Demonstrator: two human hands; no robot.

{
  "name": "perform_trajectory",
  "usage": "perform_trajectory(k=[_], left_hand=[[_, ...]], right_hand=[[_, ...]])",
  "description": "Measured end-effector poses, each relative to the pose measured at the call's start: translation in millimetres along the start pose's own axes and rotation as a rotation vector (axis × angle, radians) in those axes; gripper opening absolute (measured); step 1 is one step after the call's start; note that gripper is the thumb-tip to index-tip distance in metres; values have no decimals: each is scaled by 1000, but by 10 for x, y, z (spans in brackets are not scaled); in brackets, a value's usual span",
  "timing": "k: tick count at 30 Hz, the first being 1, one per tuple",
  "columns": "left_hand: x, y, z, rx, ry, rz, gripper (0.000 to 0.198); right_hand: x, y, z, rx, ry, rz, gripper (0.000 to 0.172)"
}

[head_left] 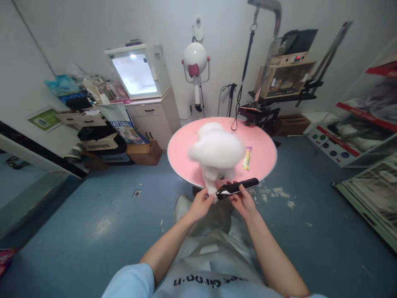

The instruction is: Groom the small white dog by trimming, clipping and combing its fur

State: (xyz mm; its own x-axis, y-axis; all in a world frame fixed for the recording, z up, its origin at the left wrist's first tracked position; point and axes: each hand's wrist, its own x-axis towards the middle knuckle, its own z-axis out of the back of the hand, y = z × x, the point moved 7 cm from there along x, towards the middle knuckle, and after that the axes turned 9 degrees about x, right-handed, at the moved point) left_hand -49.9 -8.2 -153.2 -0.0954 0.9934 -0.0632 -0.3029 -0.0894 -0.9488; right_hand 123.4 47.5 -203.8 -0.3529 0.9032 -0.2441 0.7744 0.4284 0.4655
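A fluffy white dog (218, 147) is on the round pink grooming table (182, 145), near its front edge. My left hand (201, 204) is closed around one of the dog's paws, which reaches over the edge. In my right hand (243, 202) is a black pet clipper (238, 186), its head pointing left and close against the held paw. Fingers hide part of the clipper's underside. Some loose white fur hangs at the paw by my left fingers. To the right of the dog, a small gold packet (247, 159) lies on the table.
A black grooming loop (243, 78) hangs from a metal arm (273, 37) over the table's back. Behind stands a white dryer (195, 58). Cut white fur (274, 193) litters the floor at right. A wire cage (372, 198) is at far right, a cardboard box (144, 153) at left.
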Motion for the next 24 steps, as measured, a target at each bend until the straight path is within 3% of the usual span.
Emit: perform_trajectory(k=[4, 7, 12, 16, 24], left_hand=[[-60, -182, 19, -92, -61, -21, 29], [-102, -248, 116, -63, -21, 18, 32], [-287, -194, 281, -8, 20, 64, 33], [-403, -197, 461, 138, 11, 45, 31], [-541, -12, 751, 247, -3, 105, 28]], right_hand=[[-140, 150, 137, 27, -41, 60, 23], [-119, 205, 99, -27, -53, 66, 26], [359, 231, -328, -59, 0, 184, 27], [714, 86, -670, -5, 6, 309, 22], [832, -264, -1016, -146, 64, 308, 25]])
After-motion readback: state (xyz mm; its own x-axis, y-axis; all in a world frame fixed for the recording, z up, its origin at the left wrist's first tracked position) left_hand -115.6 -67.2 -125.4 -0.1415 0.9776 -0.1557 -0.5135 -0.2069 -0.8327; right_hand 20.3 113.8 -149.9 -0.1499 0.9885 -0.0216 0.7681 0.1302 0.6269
